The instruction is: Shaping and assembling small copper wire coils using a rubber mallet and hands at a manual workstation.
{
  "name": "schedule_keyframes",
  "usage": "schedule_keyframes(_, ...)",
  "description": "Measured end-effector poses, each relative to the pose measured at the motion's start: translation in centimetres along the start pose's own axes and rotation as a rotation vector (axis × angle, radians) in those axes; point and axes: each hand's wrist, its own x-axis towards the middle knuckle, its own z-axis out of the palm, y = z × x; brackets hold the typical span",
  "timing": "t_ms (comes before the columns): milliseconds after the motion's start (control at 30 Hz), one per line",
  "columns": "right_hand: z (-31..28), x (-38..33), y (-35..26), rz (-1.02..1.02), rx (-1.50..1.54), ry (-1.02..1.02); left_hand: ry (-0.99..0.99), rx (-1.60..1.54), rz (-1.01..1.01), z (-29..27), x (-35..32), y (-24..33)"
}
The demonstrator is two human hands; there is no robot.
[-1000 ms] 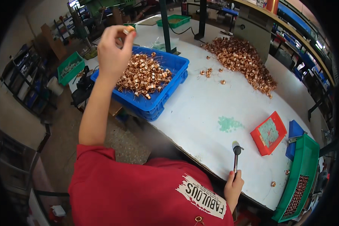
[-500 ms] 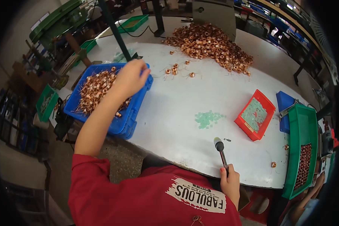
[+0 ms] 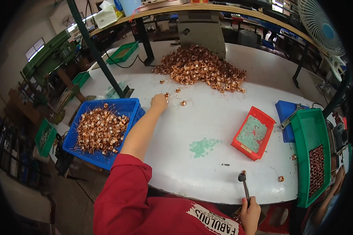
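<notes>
My left hand (image 3: 159, 102) reaches out over the white table, its fingers curled at a small copper coil (image 3: 167, 95) with thin wire ends. Two more loose coils lie just beyond it. Behind them rises a large heap of copper coils (image 3: 202, 68). In my right hand (image 3: 250, 214), at the table's front edge, is a hand tool (image 3: 246, 188) with a metal shaft and a black head, pointing away from me. A small coppery spot shows at its tip; I cannot tell what it is. Left of my left forearm, a blue bin (image 3: 135, 111) holds many coils.
Pale green chips (image 3: 203, 147) lie mid-table, left of a red tray (image 3: 234, 145) of such chips. At right stands a green tray (image 3: 312, 133) with rows of coils, beside a blue box (image 3: 283, 113). A dark post (image 3: 96, 51) rises behind the blue bin. Another person's arm (image 3: 335, 190) shows far right.
My left hand has moved from above the blue bin rightward to the loose coils, and its fingers have closed in. My right hand still holds the tool. The view has shifted too.
</notes>
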Motion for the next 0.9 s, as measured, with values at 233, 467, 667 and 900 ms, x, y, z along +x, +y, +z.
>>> schedule_keyframes(233,-0.2,0.5,-0.4,0.001,-0.003,0.027,-0.147,-0.006,-0.090,-2.2,-0.3,1.2)
schedule_keyframes(467,-0.3,0.5,-0.2,-0.052,-0.045,0.074,-0.131,0.012,-0.149,-2.3,-0.5,1.3)
schedule_keyframes(667,-0.6,0.6,-0.3,-0.059,-0.112,0.074,0.091,0.263,-0.108,-3.5,-1.5,1.4)
schedule_keyframes(900,-1.3,1.0,0.2,-0.043,-0.269,0.081,0.357,1.531,0.292,-2.3,-5.2,2.1)
